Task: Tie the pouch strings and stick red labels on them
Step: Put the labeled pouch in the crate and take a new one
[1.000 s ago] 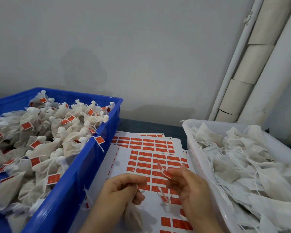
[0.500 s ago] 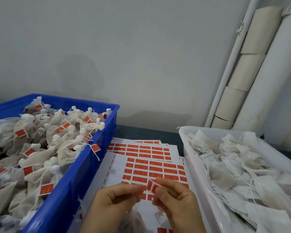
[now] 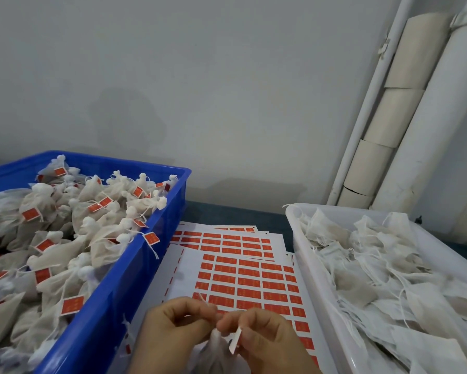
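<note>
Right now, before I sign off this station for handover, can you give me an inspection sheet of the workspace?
Surface: dark table, mostly covered by bins and sheets.
Job's things: blue crate piled with tied, labelled pouches; white tray full of untied pouches; label sheets lying between the two.
Clutter: nothing seen.
Grippers: left hand pinches the string of the held pouch; right hand pinches a label, white back showing.
Cables: nothing seen.
Surroundings: grey wall behind; pipes in the right corner.
</note>
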### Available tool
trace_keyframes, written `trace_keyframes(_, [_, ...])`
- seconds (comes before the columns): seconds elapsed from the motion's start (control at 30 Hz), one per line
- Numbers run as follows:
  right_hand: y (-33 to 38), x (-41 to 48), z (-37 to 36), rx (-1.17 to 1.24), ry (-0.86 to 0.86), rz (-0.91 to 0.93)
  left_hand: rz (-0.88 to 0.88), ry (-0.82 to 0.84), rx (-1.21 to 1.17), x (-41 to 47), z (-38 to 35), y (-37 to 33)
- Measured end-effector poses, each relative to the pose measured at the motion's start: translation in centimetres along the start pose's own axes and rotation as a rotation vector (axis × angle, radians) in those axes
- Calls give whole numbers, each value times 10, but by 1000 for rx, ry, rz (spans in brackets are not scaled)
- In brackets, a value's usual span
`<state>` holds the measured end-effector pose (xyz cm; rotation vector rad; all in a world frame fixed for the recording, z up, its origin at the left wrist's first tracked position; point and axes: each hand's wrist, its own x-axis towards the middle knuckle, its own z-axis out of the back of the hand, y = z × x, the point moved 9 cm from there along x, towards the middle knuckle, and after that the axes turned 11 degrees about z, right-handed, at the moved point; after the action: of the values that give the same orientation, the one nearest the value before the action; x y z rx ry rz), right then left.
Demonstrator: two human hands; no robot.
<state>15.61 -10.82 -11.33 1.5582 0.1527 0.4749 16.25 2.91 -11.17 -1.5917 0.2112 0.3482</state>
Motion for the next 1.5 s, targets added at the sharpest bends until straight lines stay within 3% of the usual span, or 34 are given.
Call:
trace_keyframes(0.37, [8,-6,-7,-71,67,-58,-32,58,5,-1,-3,-1])
trace_keyframes(0.6, [14,-8,-11,19,72,-32,-93,69,-27,-3,-7,-4])
trace_keyframes(1.23, [14,-8,-2,139,-71,-21,-118,79,-102,2,-14,-1])
trace_keyframes(1.5, [2,-7,5,81,-142,-71,-125,62,-66,-1,-17,-1])
